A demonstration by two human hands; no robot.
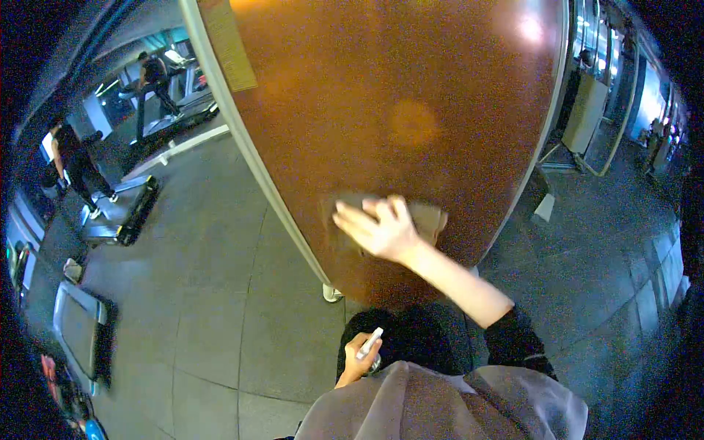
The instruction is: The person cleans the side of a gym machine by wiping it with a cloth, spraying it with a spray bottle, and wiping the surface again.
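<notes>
A large brown board [440, 110] with a pale metal frame stands in front of me. My right hand [378, 229] presses a greyish-brown cloth [433, 218] flat against the lower part of the board, fingers stretched over it. The cloth and fingertips look slightly blurred. Low near my lap, my left hand [355, 357] is closed around a spray bottle with a white top [372, 342]; most of its body is hidden by the hand and my clothing.
A yellowish sheet [227, 45] is on the board's upper left. A person [73, 161] stands on a treadmill [121, 209] at left, and another person [155, 79] is on a treadmill behind. Gym equipment [587, 110] stands at right. Grey tiled floor [205, 293] surrounds the board.
</notes>
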